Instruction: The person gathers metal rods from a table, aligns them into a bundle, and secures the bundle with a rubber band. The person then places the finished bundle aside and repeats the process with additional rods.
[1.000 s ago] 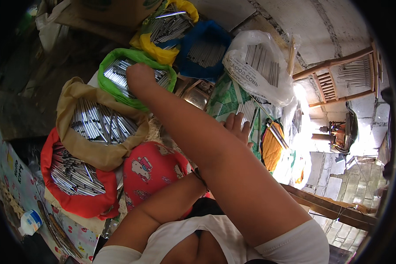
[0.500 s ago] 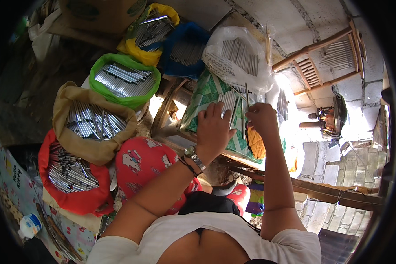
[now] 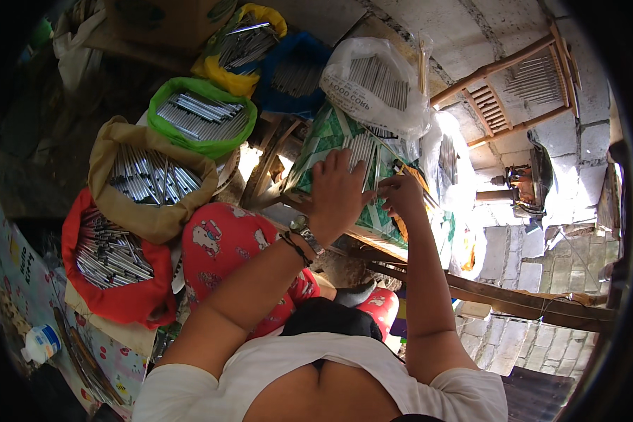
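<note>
My left hand (image 3: 336, 193), wearing a watch, lies with its fingers stretched out over a row of thin silver rods (image 3: 361, 146). The rods rest on a green-patterned surface (image 3: 321, 141) in front of me. Just to the right, my right hand (image 3: 404, 197) has its thumb and fingers pinched together above the same surface. Whatever is between those fingertips is too small or hidden to name. Dark thin sticks and an orange-brown piece (image 3: 415, 172) show behind the right hand.
Rods fill a red bag (image 3: 84, 299), a tan bag (image 3: 109, 214), a green bag (image 3: 243, 133), a yellow bag (image 3: 274, 21), a blue bag (image 3: 309, 49) and a clear plastic bag (image 3: 341, 70). A wooden rack (image 3: 496, 74) leans at the right. A bottle (image 3: 42, 343) lies lower left.
My right hand has moved down and slightly left, nearer my left hand. The thin upright stick beside its fingers no longer stands there. My left hand stays over the rods.
</note>
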{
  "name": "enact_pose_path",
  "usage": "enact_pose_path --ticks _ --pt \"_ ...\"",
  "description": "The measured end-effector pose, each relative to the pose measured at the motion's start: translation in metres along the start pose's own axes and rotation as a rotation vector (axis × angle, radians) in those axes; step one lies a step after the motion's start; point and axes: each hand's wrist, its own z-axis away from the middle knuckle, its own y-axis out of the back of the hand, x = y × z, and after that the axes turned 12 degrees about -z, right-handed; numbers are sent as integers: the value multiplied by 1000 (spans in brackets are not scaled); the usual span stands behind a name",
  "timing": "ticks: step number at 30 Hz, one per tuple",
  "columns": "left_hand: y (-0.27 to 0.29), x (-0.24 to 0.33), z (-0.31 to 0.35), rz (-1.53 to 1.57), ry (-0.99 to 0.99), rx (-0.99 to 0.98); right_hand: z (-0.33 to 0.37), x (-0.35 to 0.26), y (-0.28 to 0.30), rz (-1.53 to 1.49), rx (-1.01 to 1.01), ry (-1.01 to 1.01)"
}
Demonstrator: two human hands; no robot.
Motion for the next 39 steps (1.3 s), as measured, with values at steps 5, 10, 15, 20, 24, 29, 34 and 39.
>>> enact_pose_path --ticks 5,10,15,20,24,29,34,39 --pt "-5 7 6 -18 -73 65 5 1 -2 -86 -30 -9" --pt "17 13 17 2 -110 65 7 6 -3 -57 12 49" --pt "68 -19 23 -87 -18 203 7 11 -7 -45 20 61" --pt "135 -151 36 -328 79 83 5 21 -7 -63 36 72" --pt "157 -231 51 -595 500 -297 3 33 -10 -141 103 95" --pt "127 -255 75 -493 619 -226 3 39 -12 -220 132 86" --pt "123 -259 83 -441 625 -102 3 45 -11 -281 137 94" --pt "170 -225 85 -287 682 102 24 33 -13 -225 268 247"
